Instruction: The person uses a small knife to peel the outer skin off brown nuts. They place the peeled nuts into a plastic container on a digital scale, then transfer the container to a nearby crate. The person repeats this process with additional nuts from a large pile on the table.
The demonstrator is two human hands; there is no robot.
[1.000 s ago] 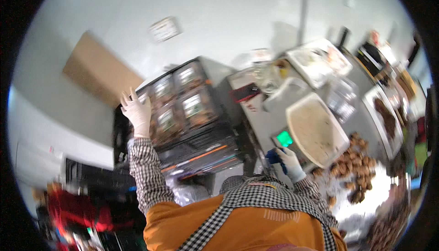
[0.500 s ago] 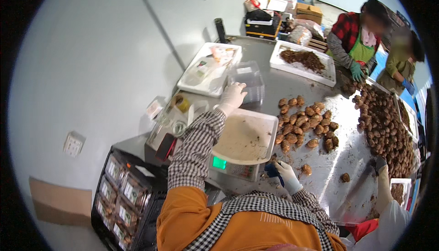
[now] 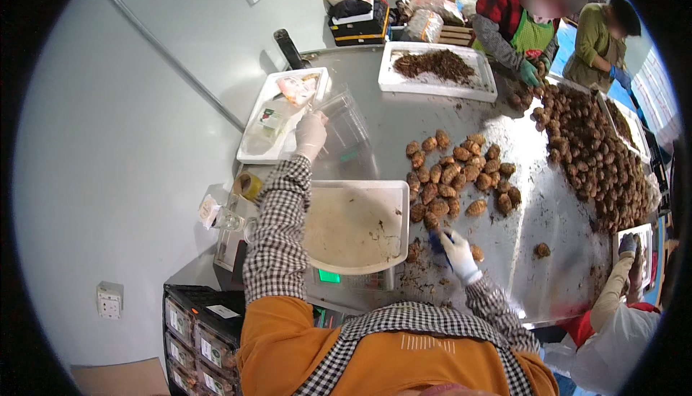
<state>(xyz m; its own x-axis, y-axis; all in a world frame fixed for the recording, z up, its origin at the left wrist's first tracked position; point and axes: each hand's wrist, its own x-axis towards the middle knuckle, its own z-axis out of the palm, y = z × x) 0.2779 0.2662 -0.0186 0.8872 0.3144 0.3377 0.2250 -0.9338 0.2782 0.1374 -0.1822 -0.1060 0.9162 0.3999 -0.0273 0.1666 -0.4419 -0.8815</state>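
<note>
My left hand (image 3: 311, 135), in a pale glove, grips the near-left edge of a clear plastic container (image 3: 353, 131), which is tilted above the metal table. Below it, an off-white tray (image 3: 353, 230) with a few dirt specks sits on a scale (image 3: 367, 281) with a green-lit display. My right hand (image 3: 459, 255), in a white glove with a blue palm, is open beside the near edge of a pile of brown taro corms (image 3: 450, 180). Its blue fingers partly hide what lies beneath. A single taro corm (image 3: 476, 252) lies just right of those fingers.
A white tray (image 3: 249, 152) with plastic packaging stands at the left, near a tape roll (image 3: 249, 185). Another white tray (image 3: 437, 92) holds brown debris. A large taro heap (image 3: 595, 154) covers the right side, with co-workers around it. Black crates (image 3: 205, 338) hold packed boxes at lower left.
My left hand has drawn back leftward, and the clear container has tipped over with it. My right hand has moved up toward the taro pile, its fingers spreading. The whole view has shifted.
</note>
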